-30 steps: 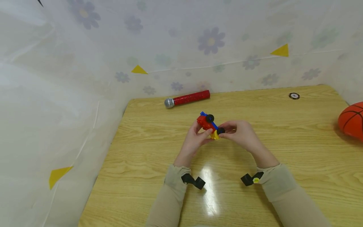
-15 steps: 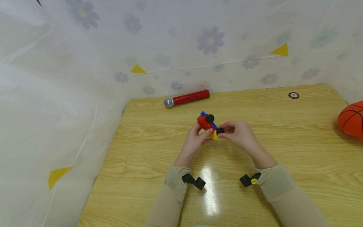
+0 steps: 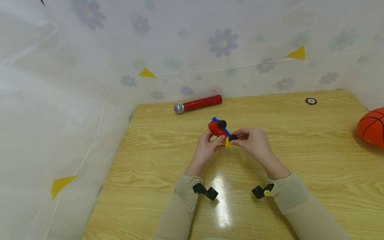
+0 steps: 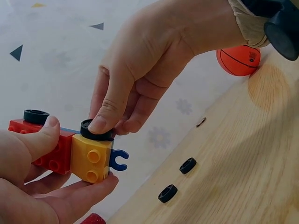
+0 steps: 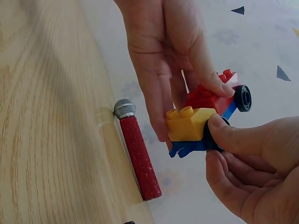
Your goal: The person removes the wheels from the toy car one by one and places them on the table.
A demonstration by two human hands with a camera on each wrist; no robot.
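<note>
Above the middle of the bench (image 3: 156, 160), the left hand (image 3: 207, 146) cradles a red, yellow and blue brick car (image 3: 220, 131), thumb on the red brick. The right hand (image 3: 253, 141) pinches its black wheel (image 4: 97, 130) on the yellow brick.

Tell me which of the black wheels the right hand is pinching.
The black wheel on the yellow brick, pinched by the right hand. The other fitted wheel sits on the red brick; two loose wheels lie on the table.
</note>
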